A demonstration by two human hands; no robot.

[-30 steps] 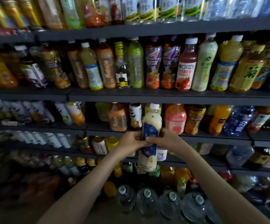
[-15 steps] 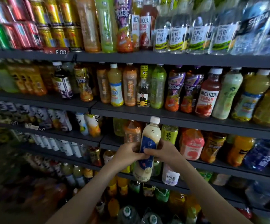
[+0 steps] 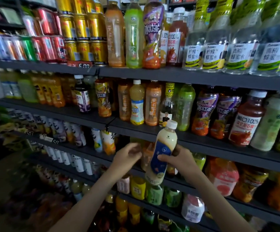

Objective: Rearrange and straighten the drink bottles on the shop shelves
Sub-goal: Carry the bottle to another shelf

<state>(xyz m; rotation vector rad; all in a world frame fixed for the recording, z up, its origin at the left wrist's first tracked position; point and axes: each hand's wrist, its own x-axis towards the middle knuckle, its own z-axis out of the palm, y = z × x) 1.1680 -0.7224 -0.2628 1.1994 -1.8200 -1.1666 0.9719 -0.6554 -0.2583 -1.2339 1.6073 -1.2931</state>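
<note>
**Cream bottle off the shelf, right hand in charge**

The right hand [image 3: 180, 162] has the cream-coloured bottle [image 3: 166, 139], fingers wrapped behind it and the thumb lying across its blue label. The bottle hangs in the air in front of the shelves [image 3: 202, 145], resting on none of them. It is tilted, with its white cap up and to the right. That cap overlaps the front edge of the second board down, just below a clear bottle with a yellow-and-black band [image 3: 169, 97]. The base dips towards the lower rows of small green and yellow bottles.

The left hand [image 3: 127, 155] sits just beside the bottle on its left, with a gap between the two. Its fingers are loosely curled and it holds nothing, though the hand is somewhat blurred.

Up on the top board, gold cans [image 3: 82, 27] are stacked in two tiers, with red cans [image 3: 47, 47] to their left. A price tag [image 3: 82, 65] reading 5.00 is clipped to the board's edge below the gold ones. Further right stands a row of clear honey-water bottles [image 3: 216, 52].

On the second board, a yellow drink [image 3: 137, 104] with a white cap stands between two orange tea bottles. Two purple-labelled iced tea bottles [image 3: 204, 111] stand side by side to the right, then a dark red juice bottle [image 3: 246, 118] and a pale green bottle [image 3: 273, 121].
</note>
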